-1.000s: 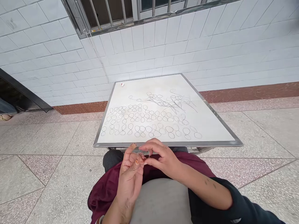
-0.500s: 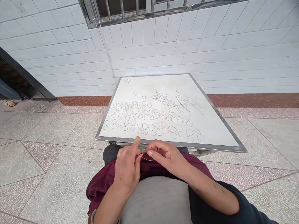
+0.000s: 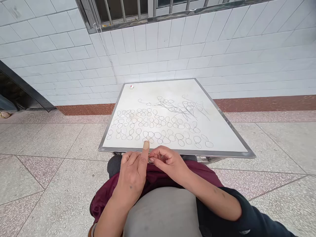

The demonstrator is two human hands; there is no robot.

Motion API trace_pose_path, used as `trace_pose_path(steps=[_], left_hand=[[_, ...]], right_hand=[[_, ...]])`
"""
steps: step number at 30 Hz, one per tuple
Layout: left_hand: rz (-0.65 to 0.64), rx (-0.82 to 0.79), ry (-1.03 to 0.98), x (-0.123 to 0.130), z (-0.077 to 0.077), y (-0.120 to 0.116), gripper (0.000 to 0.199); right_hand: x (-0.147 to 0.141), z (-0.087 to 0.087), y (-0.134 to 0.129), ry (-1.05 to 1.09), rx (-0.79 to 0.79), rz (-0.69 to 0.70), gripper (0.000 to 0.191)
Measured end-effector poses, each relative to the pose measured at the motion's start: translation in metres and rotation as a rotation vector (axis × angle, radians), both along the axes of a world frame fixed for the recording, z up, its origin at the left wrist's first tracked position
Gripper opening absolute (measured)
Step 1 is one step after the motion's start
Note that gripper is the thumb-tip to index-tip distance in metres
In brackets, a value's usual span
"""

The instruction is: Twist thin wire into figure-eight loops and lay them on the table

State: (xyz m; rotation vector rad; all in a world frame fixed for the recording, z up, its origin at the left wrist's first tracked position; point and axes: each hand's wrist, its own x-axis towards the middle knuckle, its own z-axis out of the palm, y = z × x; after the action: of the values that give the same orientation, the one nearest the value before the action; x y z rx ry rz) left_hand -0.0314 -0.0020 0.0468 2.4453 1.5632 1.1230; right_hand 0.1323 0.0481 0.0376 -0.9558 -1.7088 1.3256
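Both hands meet over the lap, just in front of the near edge of a white-topped table (image 3: 158,90). My left hand (image 3: 130,177) has its thumb, with a tan tip, pointing up, while its other fingers curl in. My right hand (image 3: 172,164) pinches thumb and forefinger close against the left fingers. Between the fingertips a bit of thin wire (image 3: 151,163) shows; the fingers hide most of it. On the table lie rows of thin wire loops (image 3: 181,139), many shaped like a figure eight. Behind them spreads a tangle of longer wires (image 3: 172,108) with curled ends.
A grey metal trim (image 3: 177,152) edges the table. One small white-and-red item (image 3: 131,87) sits at its far left corner. Beyond the table stands a white tiled wall (image 3: 148,59) with a barred window (image 3: 138,13). Speckled tile floor (image 3: 74,181) surrounds it.
My right hand has come in to the left until their fingertips touch. My left hand has turned a little, and the wire between them is now mostly covered. The view has shifted slightly.
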Motion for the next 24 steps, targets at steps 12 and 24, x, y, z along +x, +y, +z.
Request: trace_pose_path(steps=[12,24], left_hand=[[-0.091,-0.109,-0.013,0.004,0.005,0.010,0.061],[-0.041,0.194,-0.058,0.005,-0.006,0.016,0.067]], right_hand=[[-0.003,-0.007,0.007,-0.101,0.061,-0.023,0.009],[-0.001,-0.003,0.010,0.252,-0.278,0.018,0.022]])
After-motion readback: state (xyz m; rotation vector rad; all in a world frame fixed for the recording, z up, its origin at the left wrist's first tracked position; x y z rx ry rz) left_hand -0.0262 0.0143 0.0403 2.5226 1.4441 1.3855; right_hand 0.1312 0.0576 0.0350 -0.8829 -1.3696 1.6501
